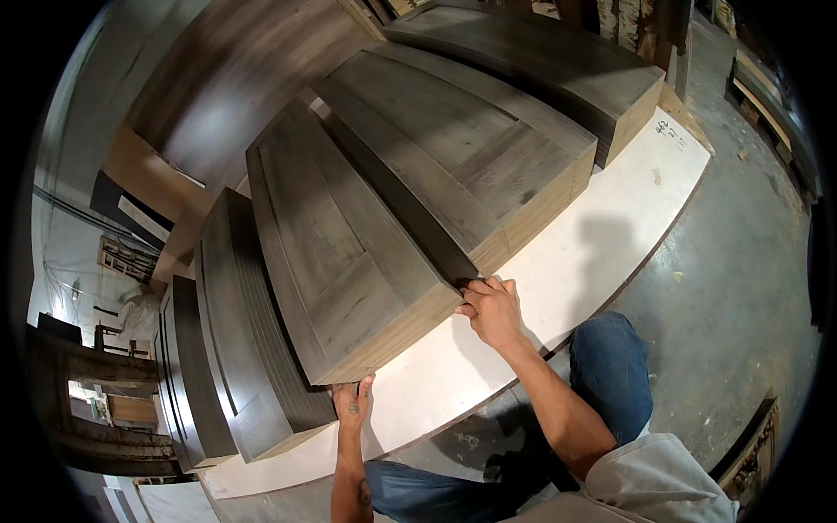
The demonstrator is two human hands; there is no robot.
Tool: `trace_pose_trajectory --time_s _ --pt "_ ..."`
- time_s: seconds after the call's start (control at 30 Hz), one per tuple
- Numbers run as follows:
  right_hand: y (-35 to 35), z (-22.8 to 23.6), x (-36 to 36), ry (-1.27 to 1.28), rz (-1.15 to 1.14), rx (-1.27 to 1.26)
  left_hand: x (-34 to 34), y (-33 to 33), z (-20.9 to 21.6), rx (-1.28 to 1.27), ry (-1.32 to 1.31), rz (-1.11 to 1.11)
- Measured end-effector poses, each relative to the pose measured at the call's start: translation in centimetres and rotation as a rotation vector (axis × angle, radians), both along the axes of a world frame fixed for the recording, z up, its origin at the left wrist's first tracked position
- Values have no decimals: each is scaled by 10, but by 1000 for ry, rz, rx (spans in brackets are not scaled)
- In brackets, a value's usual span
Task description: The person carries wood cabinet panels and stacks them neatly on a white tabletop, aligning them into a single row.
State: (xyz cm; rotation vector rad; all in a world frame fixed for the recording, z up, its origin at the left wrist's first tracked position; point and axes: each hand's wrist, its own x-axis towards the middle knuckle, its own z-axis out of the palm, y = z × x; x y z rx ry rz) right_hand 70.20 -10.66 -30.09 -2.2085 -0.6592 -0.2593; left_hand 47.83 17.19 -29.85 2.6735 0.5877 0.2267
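In front of me stands a stack of grey-brown wooden panel doors (327, 248), with its pale layered end facing me. My left hand (351, 405) grips its near left corner, fingers partly hidden under or behind the edge and thumb up along the end. At the near right corner, my right hand (491, 309) has its fingers curled round the edge, beside the narrow gap to a neighbouring door stack (471, 139). Both stacks rest on a white board (558, 288).
More dark door stacks stand at the left (248, 322), far left (187, 375) and far right (540, 57). A large brown wood-grain panel (235, 78) lies beyond. Concrete floor (724, 288) runs along the right, with stacked dark boards (772, 113) at its edge.
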Motion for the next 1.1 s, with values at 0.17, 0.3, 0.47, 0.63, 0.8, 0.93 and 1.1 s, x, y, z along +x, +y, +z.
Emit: trace_pose_trajectory --time_s 0.17,0.3,0.47,0.63,0.8,0.93,1.1 --pt "2 7 3 3 46 -39 -3 -4 -4 116 -82 23" --pt "1 2 3 5 58 -36 -4 -4 -5 59 -57 8" --pt "9 2 1 57 23 -31 -6 -5 -3 6 -30 25" --pt "28 -3 0 45 -44 -18 1 -2 -6 0 -166 24" --pt "32 0 -3 58 -38 -6 -1 6 -7 -78 -148 107" --pt "29 -2 -2 47 -29 -19 14 -12 7 -451 -225 302" --pt "31 -7 0 47 -16 8 15 -8 -29 -664 -483 468"
